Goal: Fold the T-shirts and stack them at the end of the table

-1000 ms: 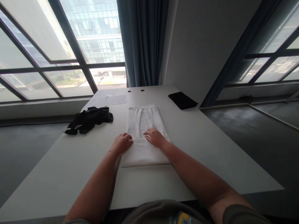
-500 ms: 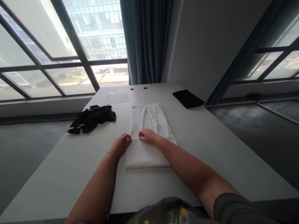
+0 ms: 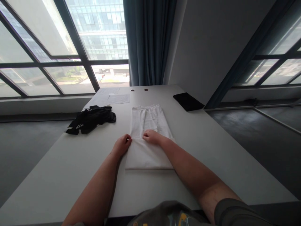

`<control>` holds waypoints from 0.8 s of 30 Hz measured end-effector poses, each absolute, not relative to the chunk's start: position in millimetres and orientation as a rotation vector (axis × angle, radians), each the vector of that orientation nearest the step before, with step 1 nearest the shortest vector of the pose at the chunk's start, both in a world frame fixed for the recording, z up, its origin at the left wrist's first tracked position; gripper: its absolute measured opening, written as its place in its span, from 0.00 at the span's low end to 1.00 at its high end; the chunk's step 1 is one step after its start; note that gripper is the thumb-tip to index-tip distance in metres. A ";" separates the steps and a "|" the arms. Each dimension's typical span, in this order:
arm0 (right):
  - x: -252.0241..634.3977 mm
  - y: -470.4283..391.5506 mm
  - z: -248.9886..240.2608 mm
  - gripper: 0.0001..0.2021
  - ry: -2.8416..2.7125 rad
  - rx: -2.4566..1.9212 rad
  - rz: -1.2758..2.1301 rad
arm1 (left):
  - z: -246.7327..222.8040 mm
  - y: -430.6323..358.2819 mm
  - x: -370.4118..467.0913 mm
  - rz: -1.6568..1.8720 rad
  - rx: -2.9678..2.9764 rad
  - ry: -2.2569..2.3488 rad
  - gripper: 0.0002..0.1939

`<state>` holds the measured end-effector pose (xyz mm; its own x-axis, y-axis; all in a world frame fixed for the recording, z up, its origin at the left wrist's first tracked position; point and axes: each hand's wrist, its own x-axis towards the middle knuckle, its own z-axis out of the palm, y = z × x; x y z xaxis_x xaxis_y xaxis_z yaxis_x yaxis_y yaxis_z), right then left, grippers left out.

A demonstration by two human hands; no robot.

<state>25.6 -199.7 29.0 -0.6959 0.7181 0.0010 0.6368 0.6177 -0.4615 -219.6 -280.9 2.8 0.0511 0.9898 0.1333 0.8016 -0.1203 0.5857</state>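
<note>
A white garment (image 3: 150,157) lies in front of me, its near part folded up over itself so that a straight edge crosses its middle. Gathered creases run down its far half; its exact kind is hard to tell. At the left end of the fold edge, my left hand (image 3: 122,143) pinches the cloth between thumb and fingers. My right hand (image 3: 152,137) rests near the middle of that same edge, fingers curled down and closed on the cloth. Both forearms reach in from the near side, the right one crossing over the garment's right part.
Left of the garment is a crumpled black cloth item (image 3: 92,118) on the white table (image 3: 70,172). Paper sheets (image 3: 118,99) lie at the far left, and a folded black item (image 3: 188,101) at the far right. A curtain (image 3: 149,44) and windows stand beyond.
My right hand has slid a little to the right along the fold edge. My left hand keeps its pinch at the left end. The view has shifted slightly.
</note>
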 end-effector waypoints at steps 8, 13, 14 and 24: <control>30.4 -221.1 11.2 0.03 -2.502 -1.026 0.511 | 4.3 -290.2 -209.7 0.584 2.045 1.984 0.18; 25.1 -223.4 8.3 0.03 -2.475 -0.921 0.448 | 10.7 -293.7 -200.8 0.539 2.082 2.015 0.20; 24.6 -222.6 7.6 0.03 -2.467 -0.939 0.429 | 11.5 -293.2 -200.1 0.524 2.054 2.033 0.18; 36.1 -217.7 3.7 0.06 -2.521 -0.938 0.350 | 15.0 -294.4 -188.0 0.303 1.921 2.293 0.14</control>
<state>36.1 -217.7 3.7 -0.6811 0.6673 0.3014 0.5598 0.7399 -0.3730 -188.0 -294.4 15.0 -0.1783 0.9837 0.0254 0.9565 0.1672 0.2391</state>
